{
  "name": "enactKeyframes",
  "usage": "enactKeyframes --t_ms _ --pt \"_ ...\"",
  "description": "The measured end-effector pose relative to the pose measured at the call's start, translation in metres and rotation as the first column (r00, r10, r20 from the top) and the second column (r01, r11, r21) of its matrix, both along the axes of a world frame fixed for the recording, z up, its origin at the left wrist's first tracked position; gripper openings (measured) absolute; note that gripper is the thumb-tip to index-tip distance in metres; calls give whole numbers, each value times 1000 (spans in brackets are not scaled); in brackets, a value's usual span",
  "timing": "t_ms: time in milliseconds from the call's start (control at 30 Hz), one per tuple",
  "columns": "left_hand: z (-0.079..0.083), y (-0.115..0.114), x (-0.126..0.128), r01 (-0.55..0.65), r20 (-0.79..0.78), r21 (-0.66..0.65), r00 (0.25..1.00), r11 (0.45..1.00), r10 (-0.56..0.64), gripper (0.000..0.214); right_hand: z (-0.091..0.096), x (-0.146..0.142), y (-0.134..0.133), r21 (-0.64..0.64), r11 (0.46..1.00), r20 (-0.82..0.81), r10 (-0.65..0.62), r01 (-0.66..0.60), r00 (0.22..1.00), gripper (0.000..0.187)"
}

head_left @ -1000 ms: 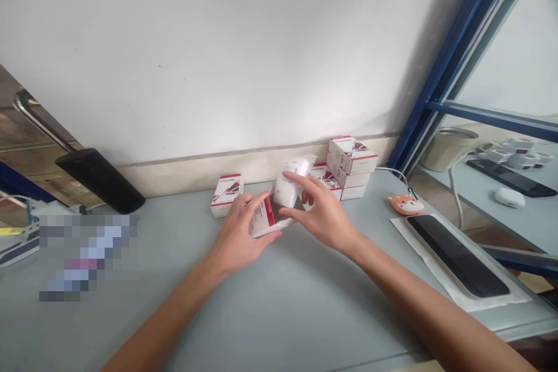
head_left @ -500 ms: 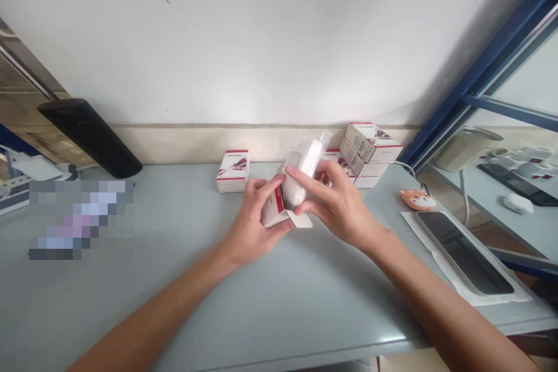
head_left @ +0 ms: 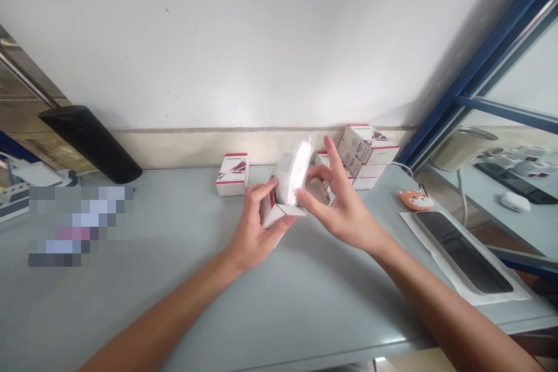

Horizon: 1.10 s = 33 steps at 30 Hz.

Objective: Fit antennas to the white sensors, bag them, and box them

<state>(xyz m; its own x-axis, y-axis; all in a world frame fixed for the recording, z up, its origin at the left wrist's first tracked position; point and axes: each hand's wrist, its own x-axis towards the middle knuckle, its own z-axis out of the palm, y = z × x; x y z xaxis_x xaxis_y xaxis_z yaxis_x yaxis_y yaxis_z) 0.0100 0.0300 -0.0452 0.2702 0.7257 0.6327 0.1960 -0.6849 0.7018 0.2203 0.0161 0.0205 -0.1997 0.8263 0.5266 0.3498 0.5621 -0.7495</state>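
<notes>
My left hand [head_left: 251, 232] is closed around a small white and red carton [head_left: 271, 218], whose top is open with a flap folded out towards me. A white object in clear plastic wrap [head_left: 293, 177] stands tilted in the carton's mouth, its lower end inside and its upper part sticking out. My right hand [head_left: 342, 203] grips it from the right, the thumb on its near side and bent fingers behind. The index finger of that hand points upward, off the object. What the wrapped thing is, I cannot make out.
A similar carton [head_left: 232, 174] stands near the wall, left of my hands. Stacked cartons [head_left: 368, 151] are at the right. Further right lie an orange animal-faced case [head_left: 416, 200] and a dark-screened phone [head_left: 462, 251] on white paper. A black post [head_left: 91, 142] leans at the left.
The wrapped object sits a little lower and further left, over the carton's mouth. My right index finger has lifted off it and now points up. My left hand keeps its hold.
</notes>
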Motion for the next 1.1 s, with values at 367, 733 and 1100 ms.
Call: enactKeyframes --t_ms 367,733,1100 --pt "-2 2 -4 -10 -121 183 992 983 33 80 8 10 0 -168 981 -83 86 -99 993 89" --pt "-3 2 -1 -114 -26 134 993 984 119 72 -4 1 0 29 998 70 52 -54 996 65" --pt "6 -2 -4 -105 -92 176 988 979 123 49 4 4 -5 164 982 369 27 -94 929 34"
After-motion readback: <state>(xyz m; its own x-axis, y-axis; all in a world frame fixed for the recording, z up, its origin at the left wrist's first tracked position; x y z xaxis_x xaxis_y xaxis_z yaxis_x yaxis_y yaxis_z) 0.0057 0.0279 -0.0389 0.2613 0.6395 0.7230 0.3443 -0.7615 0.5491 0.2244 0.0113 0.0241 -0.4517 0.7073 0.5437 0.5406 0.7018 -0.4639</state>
